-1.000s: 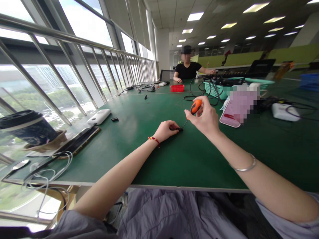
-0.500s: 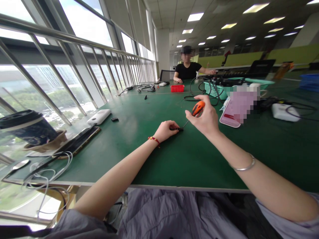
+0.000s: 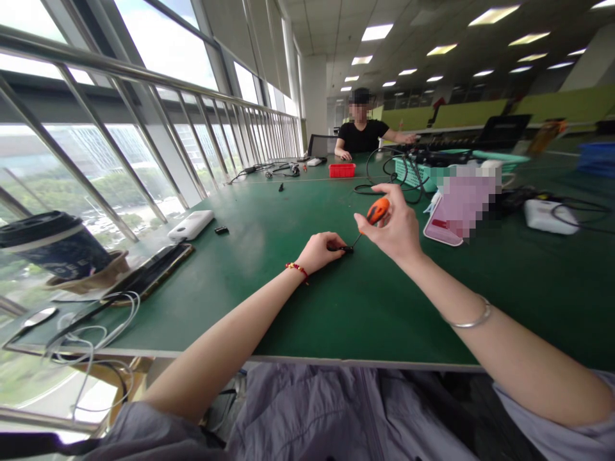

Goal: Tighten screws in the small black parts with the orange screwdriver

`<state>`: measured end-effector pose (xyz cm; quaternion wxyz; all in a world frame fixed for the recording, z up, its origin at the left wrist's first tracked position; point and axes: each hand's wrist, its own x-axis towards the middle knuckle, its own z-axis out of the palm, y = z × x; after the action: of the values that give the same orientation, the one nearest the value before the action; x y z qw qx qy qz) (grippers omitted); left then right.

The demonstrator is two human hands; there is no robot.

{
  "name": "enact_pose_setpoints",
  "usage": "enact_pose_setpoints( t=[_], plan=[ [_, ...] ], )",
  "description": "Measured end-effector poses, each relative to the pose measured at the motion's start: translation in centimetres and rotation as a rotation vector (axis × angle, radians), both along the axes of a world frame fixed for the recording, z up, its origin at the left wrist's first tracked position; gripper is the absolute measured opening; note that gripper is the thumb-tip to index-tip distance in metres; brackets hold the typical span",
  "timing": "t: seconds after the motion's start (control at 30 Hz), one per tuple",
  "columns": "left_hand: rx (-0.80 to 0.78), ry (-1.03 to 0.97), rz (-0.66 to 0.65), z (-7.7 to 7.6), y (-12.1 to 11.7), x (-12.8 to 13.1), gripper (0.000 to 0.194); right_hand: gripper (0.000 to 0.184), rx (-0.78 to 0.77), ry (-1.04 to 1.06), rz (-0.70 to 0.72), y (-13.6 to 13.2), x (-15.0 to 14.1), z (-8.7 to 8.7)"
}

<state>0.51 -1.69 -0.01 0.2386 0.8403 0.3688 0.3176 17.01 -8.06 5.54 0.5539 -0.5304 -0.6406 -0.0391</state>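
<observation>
left fingers [image 3: 329, 238] pinch a black part [image 3: 346, 248]; right fingers [image 3: 390, 190] grip an orange screwdriver [image 3: 378, 209].

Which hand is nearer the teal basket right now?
Right. The right hand, with the orange screwdriver, is on the camera side of the teal basket, slightly left; the left hand, on a small black part, is farther left and farther away.

Green table [image 3: 298, 314]. Left: white device [image 3: 191, 225], small black piece [image 3: 221, 230] just beside it, dark flat device [image 3: 161, 272]. Far side: red bin [image 3: 342, 170]. Right: teal basket [image 3: 432, 180], white block [image 3: 550, 218].
</observation>
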Motion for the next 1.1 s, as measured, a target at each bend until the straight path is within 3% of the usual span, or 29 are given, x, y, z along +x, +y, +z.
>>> enact_pose_setpoints(
  t=[0.13, 0.3, 0.43, 0.5, 0.63, 0.73, 0.9, 1.1],
  plan=[
    [0.003, 0.000, -0.007, -0.04, 0.07, -0.02, 0.012, 0.028, -0.050, -0.024, -0.057, -0.30, -0.19, 0.17],
    [0.000, -0.003, -0.005, -0.08, 0.06, -0.04, 0.012, 0.018, -0.053, 0.014, 0.013, -0.06, -0.08, 0.06],
    [-0.011, -0.007, -0.005, -0.01, -0.06, -0.02, 0.012, 0.049, -0.005, -0.019, -0.067, -0.18, 0.07, 0.13],
    [-0.010, -0.008, -0.006, 0.03, -0.10, -0.01, 0.012, 0.053, 0.008, -0.035, -0.107, -0.31, 0.05, 0.22],
    [-0.006, -0.003, -0.001, 0.07, -0.12, -0.01, 0.012, 0.025, -0.053, -0.009, -0.067, -0.35, -0.14, 0.26],
    [-0.010, -0.004, 0.001, 0.04, -0.08, 0.01, 0.011, 0.017, -0.049, 0.025, -0.025, -0.17, -0.18, 0.18],
    [-0.011, -0.005, -0.003, 0.07, -0.07, 0.04, 0.011, 0.056, -0.025, 0.053, -0.057, -0.01, -0.01, 0.20],
    [0.011, 0.014, 0.000, 0.12, -0.10, 0.00, 0.011, 0.022, -0.089, 0.029, -0.074, -0.07, -0.03, 0.26]
  ],
)
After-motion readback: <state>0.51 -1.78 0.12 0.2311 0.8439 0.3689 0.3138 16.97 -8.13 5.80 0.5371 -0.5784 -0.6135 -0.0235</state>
